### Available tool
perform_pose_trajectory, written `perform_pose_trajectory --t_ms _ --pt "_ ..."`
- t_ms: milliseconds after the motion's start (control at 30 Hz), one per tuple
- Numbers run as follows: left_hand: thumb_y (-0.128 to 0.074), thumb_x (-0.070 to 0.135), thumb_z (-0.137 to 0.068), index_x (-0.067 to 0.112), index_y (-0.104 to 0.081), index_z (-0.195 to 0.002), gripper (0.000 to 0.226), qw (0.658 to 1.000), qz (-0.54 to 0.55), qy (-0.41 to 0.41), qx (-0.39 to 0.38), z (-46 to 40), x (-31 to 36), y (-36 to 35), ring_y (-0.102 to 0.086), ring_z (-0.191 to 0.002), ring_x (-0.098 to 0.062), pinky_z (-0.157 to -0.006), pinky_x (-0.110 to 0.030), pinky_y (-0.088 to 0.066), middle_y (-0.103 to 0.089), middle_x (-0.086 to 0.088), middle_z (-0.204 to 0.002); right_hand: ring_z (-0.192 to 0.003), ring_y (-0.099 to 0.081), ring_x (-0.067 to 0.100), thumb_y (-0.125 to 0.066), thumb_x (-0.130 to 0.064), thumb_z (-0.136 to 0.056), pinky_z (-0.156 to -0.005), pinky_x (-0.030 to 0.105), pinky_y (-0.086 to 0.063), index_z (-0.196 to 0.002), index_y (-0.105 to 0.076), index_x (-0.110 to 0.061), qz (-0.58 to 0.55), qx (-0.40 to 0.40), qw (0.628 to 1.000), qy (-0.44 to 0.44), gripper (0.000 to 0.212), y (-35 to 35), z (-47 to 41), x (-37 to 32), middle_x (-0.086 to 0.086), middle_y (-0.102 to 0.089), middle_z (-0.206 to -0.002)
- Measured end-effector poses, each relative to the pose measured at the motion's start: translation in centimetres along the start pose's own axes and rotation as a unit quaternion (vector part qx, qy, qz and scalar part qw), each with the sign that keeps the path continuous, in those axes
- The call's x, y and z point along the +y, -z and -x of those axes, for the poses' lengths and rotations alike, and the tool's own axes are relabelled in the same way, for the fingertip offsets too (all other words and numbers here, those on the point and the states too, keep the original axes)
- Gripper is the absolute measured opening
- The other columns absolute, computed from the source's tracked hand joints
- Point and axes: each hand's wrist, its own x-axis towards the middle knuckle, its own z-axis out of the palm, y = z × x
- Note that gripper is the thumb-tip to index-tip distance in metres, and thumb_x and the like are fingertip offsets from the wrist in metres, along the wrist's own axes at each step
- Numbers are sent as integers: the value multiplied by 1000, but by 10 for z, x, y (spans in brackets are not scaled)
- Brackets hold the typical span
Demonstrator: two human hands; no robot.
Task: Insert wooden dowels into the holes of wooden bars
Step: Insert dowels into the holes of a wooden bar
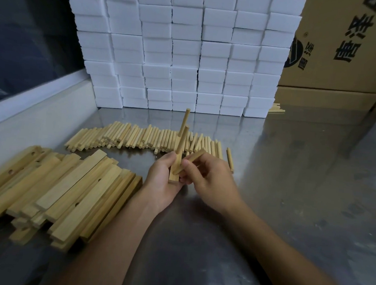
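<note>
Wooden bar (174, 172) gripped by left hand (161, 185), long axis running away, two dowels (182, 142) upright. Third dowel (193, 159) pinched by right hand (208, 184), tilted up-right.

— What is the work surface like?

— A grey metal counter (303, 172), dull and smudged, with soft reflections on it.

— And behind it?

— At twelve o'clock a tall stack of white foam blocks (184, 48) stands on the counter, laid in even rows like brickwork. At two o'clock brown cardboard boxes (344, 53) with black printed characters stand just beside the stack.

— Anything to the left?

— From nine to eleven o'clock a pale ledge (35, 109) runs along the counter's edge, and above it is a dark glass pane (30, 31), almost black.

— The light?

— Dim and even, with no hard shadows.
</note>
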Motion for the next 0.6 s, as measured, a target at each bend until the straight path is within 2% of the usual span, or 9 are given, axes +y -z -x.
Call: perform_pose_trajectory --t_ms 67,200,300,467,600 --pt "-38 26 -106 2 -61 -123 38 1000 -2 -1 12 1 0 1 -70 -90 -28 -77 -39 -57 -72 -18 -102 -72 -68 9 -59 -25 -98 -68 34 -57 -94 -67 -10 69 -9 996 48 17 -1 -4 -4 -3 -70 -79" --pt "-39 16 -103 4 -65 -115 31 999 -3 -2 39 -1 1 0 -72 -86 -25 -64 -33 -57 -73 -13 -90 -70 -62 14 -61 -24 -96 -66 34 -51 -87 -66 -9 141 -8 986 86 18 -8 -10 -12 0 -66 -76" --pt "-40 17 -103 7 -68 -113 32 999 -15 -3 50 -3 0 -1 -71 -93 -26 -69 -34 -56 -74 -13 -93 -67 -59 11 -62 -22 -96 -62 26 -48 -84 -65 -9 149 -1 985 89 18 -7 -11 -15 -2 -64 -74" --pt "-38 18 -104 4 -65 -118 33 998 -38 -2 40 -5 0 0 -72 -92 -26 -66 -34 -57 -74 -15 -95 -71 -60 12 -55 -22 -99 -68 34 -51 -90 -64 -7 162 -52 983 76 20 -1 -13 -17 0 -64 -77" --pt "-36 17 -105 2 -63 -119 34 998 -52 -4 34 -6 -1 1 -71 -90 -26 -67 -35 -57 -73 -14 -91 -68 -59 12 -57 -23 -98 -66 34 -51 -86 -65 -8 167 -51 981 89 21 1 -13 -17 -2 -63 -74"
